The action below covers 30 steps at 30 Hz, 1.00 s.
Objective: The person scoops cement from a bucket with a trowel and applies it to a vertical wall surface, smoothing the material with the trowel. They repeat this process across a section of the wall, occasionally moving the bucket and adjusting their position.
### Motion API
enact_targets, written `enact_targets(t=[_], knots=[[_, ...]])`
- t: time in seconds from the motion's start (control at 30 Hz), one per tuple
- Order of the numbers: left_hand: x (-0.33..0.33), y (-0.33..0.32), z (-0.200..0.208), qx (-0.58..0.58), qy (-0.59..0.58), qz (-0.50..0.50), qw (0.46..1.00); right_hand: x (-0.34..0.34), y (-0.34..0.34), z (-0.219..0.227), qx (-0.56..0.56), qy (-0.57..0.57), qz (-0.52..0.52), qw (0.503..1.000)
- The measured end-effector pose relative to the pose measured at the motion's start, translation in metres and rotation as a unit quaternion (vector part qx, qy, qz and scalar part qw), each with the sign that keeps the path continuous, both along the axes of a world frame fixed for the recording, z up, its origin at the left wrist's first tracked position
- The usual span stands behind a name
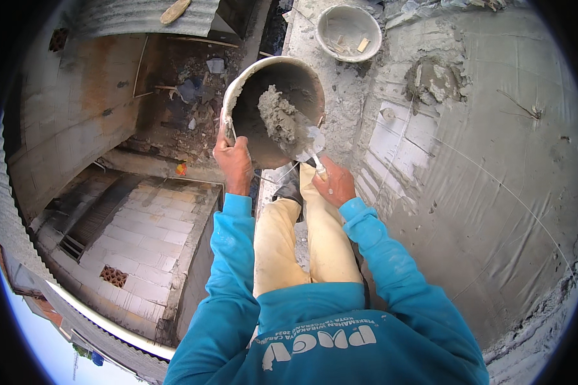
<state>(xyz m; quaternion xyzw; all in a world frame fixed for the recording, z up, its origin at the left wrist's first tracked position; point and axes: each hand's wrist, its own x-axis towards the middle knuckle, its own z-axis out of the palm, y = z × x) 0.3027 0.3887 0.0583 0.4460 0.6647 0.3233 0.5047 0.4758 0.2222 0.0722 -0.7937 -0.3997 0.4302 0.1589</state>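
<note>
My left hand (233, 160) is closed on the rim of a round bucket (239, 80), which is tilted so its inside shows. Grey wet mortar (277, 119) is heaped on a trowel (314, 142) in front of the bucket's mouth. The trowel's blade lies mostly under the mortar; only its heel and neck show. Wrapped round the trowel's handle is my right hand (336, 182), just right of the bucket's lower edge. More mortar coats the inside of the bucket.
A second tub (348, 33) with wood scraps stands on the ledge ahead. To my right is a wall (514, 147) smeared with grey mortar, a thin string (494, 179) across it. On the left the ledge drops to a lower yard with rubble (192, 90) and a block wall (148, 224).
</note>
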Motion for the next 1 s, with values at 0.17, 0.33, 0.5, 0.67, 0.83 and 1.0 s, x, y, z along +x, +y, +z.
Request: enact_targets(t=[0.17, 0.33, 0.5, 0.67, 0.83, 1.0], knots=[[-0.014, -0.012, -0.023, -0.011, 0.0, 0.061, 0.998, -0.007, 0.007, -0.003, -0.012, -0.05, 0.026, 0.998], [-0.056, -0.028, -0.028, -0.039, 0.012, 0.133, 0.99, -0.036, 0.021, 0.014, 0.075, 0.043, 0.006, 0.996], [-0.116, -0.051, -0.021, -0.052, 0.095, 0.147, 0.983, -0.033, 0.035, 0.016, -0.007, 0.277, -0.001, 0.961], [-0.172, -0.087, -0.01, -0.083, 0.184, 0.149, 0.968, 0.087, 0.076, 0.006, -0.097, 0.321, -0.384, 0.86], [-0.203, -0.104, 0.016, -0.134, 0.201, 0.179, 0.954, 0.068, 0.039, 0.086, -0.097, 0.098, -0.341, 0.93], [-0.206, -0.116, 0.037, -0.103, 0.157, 0.187, 0.964, 0.04, 0.001, 0.049, -0.032, 0.076, -0.299, 0.951]])
